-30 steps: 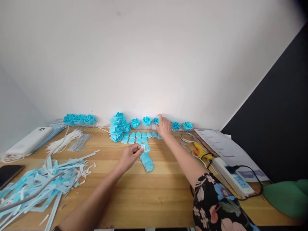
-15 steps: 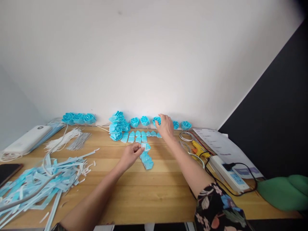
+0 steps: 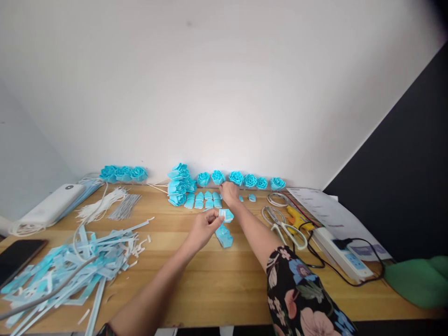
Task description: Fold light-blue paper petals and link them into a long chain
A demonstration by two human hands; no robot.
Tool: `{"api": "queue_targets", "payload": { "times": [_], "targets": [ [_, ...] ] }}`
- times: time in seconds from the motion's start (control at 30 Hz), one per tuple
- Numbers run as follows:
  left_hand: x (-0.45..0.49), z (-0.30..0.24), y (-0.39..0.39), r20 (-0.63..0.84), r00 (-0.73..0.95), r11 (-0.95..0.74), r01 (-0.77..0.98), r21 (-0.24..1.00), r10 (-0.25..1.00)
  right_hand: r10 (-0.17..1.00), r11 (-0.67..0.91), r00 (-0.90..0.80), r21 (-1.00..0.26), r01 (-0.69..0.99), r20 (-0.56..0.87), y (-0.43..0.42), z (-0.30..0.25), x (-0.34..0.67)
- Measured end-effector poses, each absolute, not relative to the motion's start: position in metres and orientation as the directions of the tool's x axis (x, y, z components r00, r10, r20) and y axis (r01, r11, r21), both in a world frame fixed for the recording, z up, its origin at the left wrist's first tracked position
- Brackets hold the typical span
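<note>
My left hand (image 3: 205,226) is closed in a pinch on a small folded blue piece (image 3: 224,213) above the wooden table (image 3: 217,275). A short stack of folded blue pieces (image 3: 224,236) lies just right of it. My right hand (image 3: 230,193) reaches to the far row of folded blue petals (image 3: 205,200), fingers curled down on them. What it holds, if anything, is hidden. Behind the petals a row of finished blue paper roses (image 3: 243,179) stands along the wall, with a bunch of blue roses (image 3: 179,184) to the left.
A heap of blue and white strips (image 3: 66,266) covers the left. White cords (image 3: 101,205), grey wires (image 3: 124,206), a white power bank (image 3: 52,207) and a phone (image 3: 17,256) lie left. Scissors (image 3: 285,226), a yellow glue gun (image 3: 297,217), a power strip (image 3: 345,254) and papers (image 3: 325,210) lie right.
My right hand has drawn back from the roses at the wall down to the row of petals. The left hand keeps its pinch. The view shifted slightly, and the scissors now show.
</note>
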State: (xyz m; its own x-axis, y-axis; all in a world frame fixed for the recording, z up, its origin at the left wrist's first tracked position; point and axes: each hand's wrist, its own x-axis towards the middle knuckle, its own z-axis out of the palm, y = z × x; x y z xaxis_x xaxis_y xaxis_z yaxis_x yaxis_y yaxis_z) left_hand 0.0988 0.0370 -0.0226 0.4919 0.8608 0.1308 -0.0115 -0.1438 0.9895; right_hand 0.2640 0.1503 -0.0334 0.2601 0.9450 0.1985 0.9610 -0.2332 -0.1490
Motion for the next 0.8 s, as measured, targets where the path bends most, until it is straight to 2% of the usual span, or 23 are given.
{"api": "queue_targets", "payload": {
  "times": [0.43, 0.6, 0.8],
  "targets": [
    [0.106, -0.008, 0.026, 0.077, 0.531, -0.018, -0.116, 0.993, 0.844, 0.94, -0.276, 0.306, -0.185, 0.943, 0.154, 0.161, -0.043, 0.254],
    [0.105, -0.011, 0.03, 0.061, 0.478, -0.009, -0.109, 0.994, 0.876, 0.955, -0.197, 0.235, -0.2, 0.96, 0.184, 0.143, -0.035, 0.26],
    [0.103, -0.023, 0.038, 0.079, 0.361, -0.046, -0.1, 0.994, 0.929, 0.964, -0.092, 0.136, -0.196, 0.976, 0.227, 0.08, -0.025, 0.272]
  ]
}}
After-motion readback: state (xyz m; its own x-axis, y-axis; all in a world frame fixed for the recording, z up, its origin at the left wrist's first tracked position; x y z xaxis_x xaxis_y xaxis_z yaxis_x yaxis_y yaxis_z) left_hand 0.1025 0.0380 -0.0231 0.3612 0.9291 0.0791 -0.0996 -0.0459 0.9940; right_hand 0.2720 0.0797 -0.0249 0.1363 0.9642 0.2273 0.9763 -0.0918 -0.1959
